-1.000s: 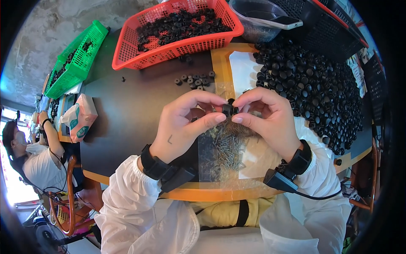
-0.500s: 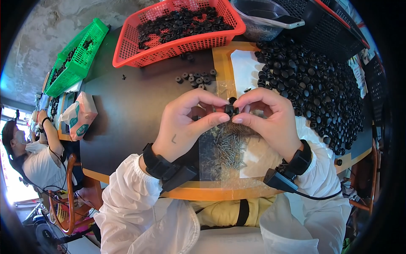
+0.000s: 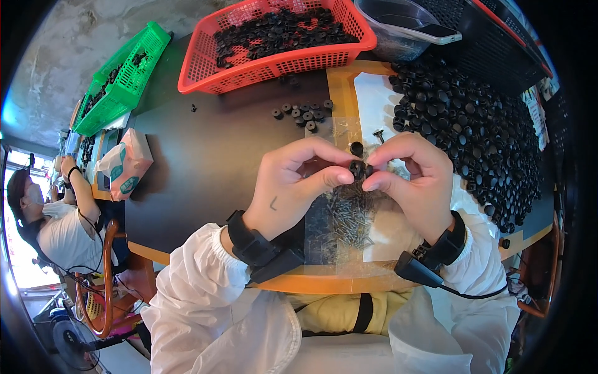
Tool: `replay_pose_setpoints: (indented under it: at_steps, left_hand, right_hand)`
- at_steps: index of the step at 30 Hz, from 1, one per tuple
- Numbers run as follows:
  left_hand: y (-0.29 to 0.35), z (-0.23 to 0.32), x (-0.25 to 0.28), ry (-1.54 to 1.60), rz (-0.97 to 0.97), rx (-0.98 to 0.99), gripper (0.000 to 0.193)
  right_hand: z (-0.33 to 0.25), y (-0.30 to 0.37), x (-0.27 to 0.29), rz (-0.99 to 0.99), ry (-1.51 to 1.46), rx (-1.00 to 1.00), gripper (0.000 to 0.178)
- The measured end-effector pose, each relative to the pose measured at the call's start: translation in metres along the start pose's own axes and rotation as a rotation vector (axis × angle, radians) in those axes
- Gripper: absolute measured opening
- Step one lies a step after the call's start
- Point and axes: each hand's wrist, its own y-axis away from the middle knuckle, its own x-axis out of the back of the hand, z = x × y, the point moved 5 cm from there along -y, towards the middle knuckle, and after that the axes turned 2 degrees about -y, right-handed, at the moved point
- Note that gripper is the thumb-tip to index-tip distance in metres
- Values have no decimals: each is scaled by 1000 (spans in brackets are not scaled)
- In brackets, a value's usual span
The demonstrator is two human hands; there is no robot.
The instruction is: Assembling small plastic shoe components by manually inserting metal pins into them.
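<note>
A small black round part is held above the middle of the dark bench, pinched between the fingertips of both hands. The left hand has its grip closed on the part from the left, thumb and forefinger pressed together on it; the right hand has its grip clamped on the same part from the right. A second small black part is seen just above the fingertips. Directly below the hands a heap of small dark screws is spread on a clear plastic sheet. A few loose black caps lie on the bench beyond the hands, and a single screw stands on a white patch near them. To the right a large pile of black round caps is heaped. At the far edge a red mesh basket filled with black parts is placed, with a green mesh basket to its left and a clear tub carrying a flat phone-like slab to its right. A soft package in white, pink and teal, pillow-shaped, lies at the bench's left side. Beyond it, at the left rim, another person is seated.
</note>
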Motion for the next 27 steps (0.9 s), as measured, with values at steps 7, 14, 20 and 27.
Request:
replay_pose_setpoints:
  at_steps: [7,14,20,27]
  left_hand:
    - [1,1,0,-40,15,6,16]
    - [-1,5,1,-271,24,-112,19]
    - [0,17,6,-721,80,-453,32]
    - [3,38,3,-883,256,-685,50]
  right_hand:
    - [2,1,-2,16,-59,-49,21]
    - [5,-1,-4,-117,-110,-76,27]
    - [14,2,-16,-161,-341,-396,42]
    - [13,3,-11,-199,-275,-297,38]
